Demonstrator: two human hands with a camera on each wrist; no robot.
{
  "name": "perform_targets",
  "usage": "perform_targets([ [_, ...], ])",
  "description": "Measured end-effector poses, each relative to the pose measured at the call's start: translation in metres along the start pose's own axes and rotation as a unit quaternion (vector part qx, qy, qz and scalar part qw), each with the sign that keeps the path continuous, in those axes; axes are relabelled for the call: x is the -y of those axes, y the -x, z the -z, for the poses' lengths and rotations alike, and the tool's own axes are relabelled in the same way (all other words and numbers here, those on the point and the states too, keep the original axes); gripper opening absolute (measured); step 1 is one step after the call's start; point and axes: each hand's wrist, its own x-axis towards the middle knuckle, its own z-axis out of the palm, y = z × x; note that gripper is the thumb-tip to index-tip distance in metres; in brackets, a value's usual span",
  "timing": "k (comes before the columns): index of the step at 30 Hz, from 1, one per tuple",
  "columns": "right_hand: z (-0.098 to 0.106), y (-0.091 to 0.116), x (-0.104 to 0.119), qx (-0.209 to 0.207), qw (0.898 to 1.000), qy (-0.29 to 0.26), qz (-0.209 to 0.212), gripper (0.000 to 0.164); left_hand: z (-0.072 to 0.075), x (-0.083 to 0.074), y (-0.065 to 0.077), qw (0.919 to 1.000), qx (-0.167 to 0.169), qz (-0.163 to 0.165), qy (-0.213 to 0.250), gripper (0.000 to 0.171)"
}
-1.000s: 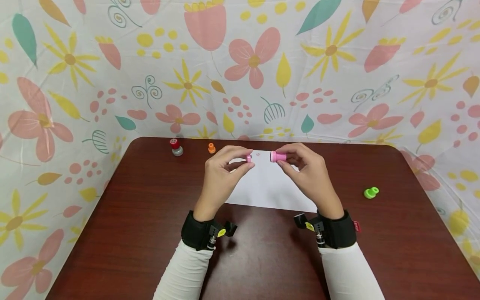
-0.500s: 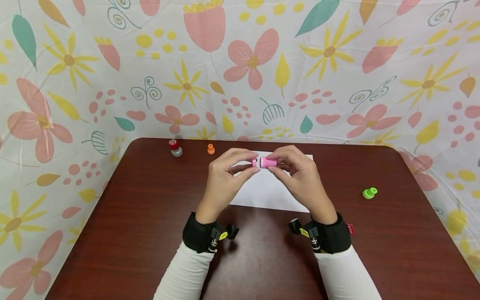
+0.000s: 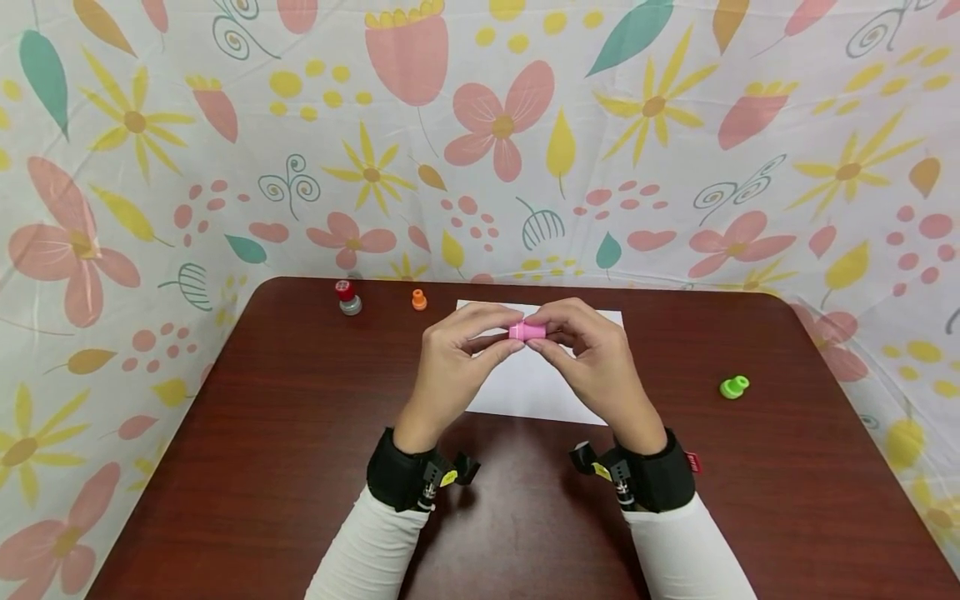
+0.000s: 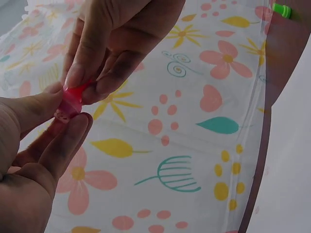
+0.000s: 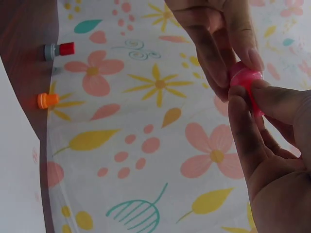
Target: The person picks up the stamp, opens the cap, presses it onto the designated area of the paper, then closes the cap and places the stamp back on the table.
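Note:
Over the white paper [image 3: 536, 392], a small pink stamp [image 3: 527, 332] lies sideways between both hands. My left hand [image 3: 453, 358] pinches its cap end between thumb and fingers. From the other side, my right hand [image 3: 600, 354] pinches the narrower handle. Cap and body sit together, with no gap visible in the head view. In the left wrist view the cap's patterned end [image 4: 63, 115] shows beside the fingertips. Fingers cover much of the stamp [image 5: 245, 80] in the right wrist view.
At the table's [image 3: 300, 433] back left stand a red and grey stamp [image 3: 348, 297] and a small orange stamp [image 3: 419, 300]. A green stamp [image 3: 734, 387] lies on the right. Faint pink prints [image 5: 35, 154] mark the paper. A flowered cloth [image 3: 300, 150] hangs behind the table.
Both hands have come together. The pink cap in the left hand and the stamp in the right were apart, then close, and now meet.

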Motion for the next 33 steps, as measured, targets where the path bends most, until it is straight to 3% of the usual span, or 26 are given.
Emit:
perform_targets([
  [6,-0.001,0.002,0.003,-0.021,0.999,0.05,0.004,0.033,-0.002,-0.002,0.001,0.9999,0.006,0.013,-0.009,0.029],
  [9,-0.002,0.003,0.003,-0.027,0.996,0.088,0.003,0.035,0.0,-0.003,0.001,0.9991,0.015,0.012,-0.036,0.028],
  [12,-0.004,0.003,0.003,-0.029,0.994,0.105,0.008,0.035,0.001,-0.004,0.001,0.996,0.024,-0.009,-0.086,0.029],
  [17,-0.009,0.002,0.004,-0.033,0.991,0.13,0.029,0.031,-0.005,-0.007,0.001,0.9783,0.013,-0.055,-0.199,0.034],
  [20,-0.011,0.001,0.003,-0.035,0.988,0.143,0.037,0.03,-0.01,-0.008,0.001,0.9685,0.003,-0.058,-0.242,0.037],
  [23,-0.014,0.001,0.002,-0.029,0.988,0.144,0.041,0.035,-0.012,-0.007,0.001,0.9647,-0.004,-0.046,-0.259,0.036],
  [27,-0.013,0.001,-0.001,-0.025,0.986,0.162,0.042,0.041,-0.004,0.001,0.0,0.9609,-0.006,-0.03,-0.275,0.029],
  [33,-0.009,0.001,-0.01,-0.014,0.982,0.184,0.032,0.033,0.027,0.02,0.002,0.9544,0.005,0.004,-0.299,0.016],
])
